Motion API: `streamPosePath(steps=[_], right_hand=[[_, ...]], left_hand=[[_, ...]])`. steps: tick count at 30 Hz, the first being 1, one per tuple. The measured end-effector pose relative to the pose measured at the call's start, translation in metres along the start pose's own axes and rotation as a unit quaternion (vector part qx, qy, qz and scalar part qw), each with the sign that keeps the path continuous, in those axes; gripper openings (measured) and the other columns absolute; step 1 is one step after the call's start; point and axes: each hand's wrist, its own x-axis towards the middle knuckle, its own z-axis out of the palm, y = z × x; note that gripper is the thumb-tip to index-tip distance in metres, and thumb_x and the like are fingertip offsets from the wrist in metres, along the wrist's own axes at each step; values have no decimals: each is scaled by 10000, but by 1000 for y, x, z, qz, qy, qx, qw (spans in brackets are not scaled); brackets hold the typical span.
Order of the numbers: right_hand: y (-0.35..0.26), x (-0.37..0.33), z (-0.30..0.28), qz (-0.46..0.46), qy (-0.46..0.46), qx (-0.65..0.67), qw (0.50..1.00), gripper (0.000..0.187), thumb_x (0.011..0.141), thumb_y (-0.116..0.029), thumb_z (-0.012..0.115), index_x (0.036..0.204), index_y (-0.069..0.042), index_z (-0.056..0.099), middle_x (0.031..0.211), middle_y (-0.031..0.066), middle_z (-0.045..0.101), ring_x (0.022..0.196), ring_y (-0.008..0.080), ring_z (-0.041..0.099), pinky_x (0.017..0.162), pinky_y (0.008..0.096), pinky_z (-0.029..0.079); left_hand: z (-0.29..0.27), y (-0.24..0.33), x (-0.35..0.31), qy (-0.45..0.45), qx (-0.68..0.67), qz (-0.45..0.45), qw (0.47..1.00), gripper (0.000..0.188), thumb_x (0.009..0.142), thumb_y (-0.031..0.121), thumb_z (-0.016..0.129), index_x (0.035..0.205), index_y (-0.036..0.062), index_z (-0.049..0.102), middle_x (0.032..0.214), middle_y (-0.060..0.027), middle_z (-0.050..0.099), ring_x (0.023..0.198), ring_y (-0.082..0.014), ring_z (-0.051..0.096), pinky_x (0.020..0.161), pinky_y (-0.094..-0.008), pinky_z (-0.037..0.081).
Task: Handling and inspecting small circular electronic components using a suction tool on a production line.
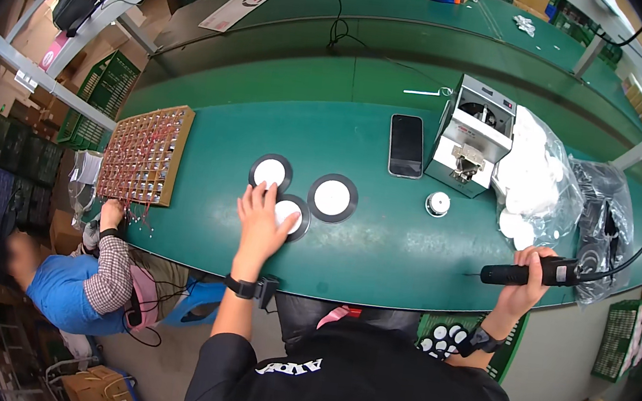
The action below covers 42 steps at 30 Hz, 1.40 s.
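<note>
head view: on the green counter (384, 275), three white discs with black rims lie in a loose cluster in front of the person, and the left hand (257, 225) is right at them. its fingers are spread apart, reaching over the near disc (288, 211), which is partly hidden beneath the hand, with the thumb across its white face. the fingertips come to the lower edge of the far-left disc (270, 169); whether they press on it, i cannot tell. the right-hand disc (332, 199) lies just beside the near disc, to the right of the left hand and clear of it.

the right hand (532, 274) is well apart from the discs, fingers clamped around a black electric screwdriver (506, 275), its bit pointing left toward them and its cable running off to the right. beyond that hand is a clear bag (548, 187) of white pieces. a small round white part (438, 204) stands between the discs and the bag, near a silver machine (470, 142) and a dark phone (406, 147).
</note>
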Motion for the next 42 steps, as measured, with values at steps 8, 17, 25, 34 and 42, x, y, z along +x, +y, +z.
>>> streamPosePath(steps=[8, 17, 25, 34, 42], right_hand=[[-2, -5, 8, -17, 6, -12, 1000, 148, 938, -11, 606, 1069, -45, 546, 875, 47, 507, 765, 158, 492, 712, 325, 417], [-4, -9, 13, -18, -14, -22, 1000, 158, 934, -1, 611, 1075, -44, 552, 890, 44, 507, 766, 157, 498, 708, 326, 418], [-6, -8, 20, -19, -20, -30, 999, 159, 925, 2, 617, 1066, -43, 557, 900, 50, 514, 775, 166, 512, 703, 330, 420], [-13, -10, 36, 1, -152, -48, 987, 200, 913, -37, 657, 1076, -32, 542, 879, 96, 549, 819, 196, 578, 716, 365, 485], [-29, 34, 74, 27, -227, -23, 973, 214, 927, -49, 661, 1075, -36, 507, 676, 45, 500, 503, 144, 498, 560, 322, 472]], left_hand=[[14, 72, -13, -16, -70, 18, 997, 818, 899, 483, 730, 1524, 38, 447, 1593, -239, 356, 1507, -495, 256, 1180, -732, 174], [4, 144, -15, -160, -112, 181, 964, 773, 888, 459, 748, 1515, 97, 477, 1596, -227, 348, 1508, -461, 273, 1185, -721, 174], [23, 166, -28, -59, -111, 154, 980, 684, 895, 455, 744, 1459, 116, 559, 1556, -176, 423, 1482, -428, 336, 1180, -730, 193], [4, 140, -45, -129, -196, 313, 920, 568, 872, 389, 769, 1366, 138, 645, 1453, -74, 560, 1434, -335, 437, 1216, -656, 215], [9, 141, -44, -81, -274, 285, 915, 437, 864, 251, 769, 1272, 114, 690, 1427, -70, 594, 1378, -321, 502, 1221, -588, 280]])
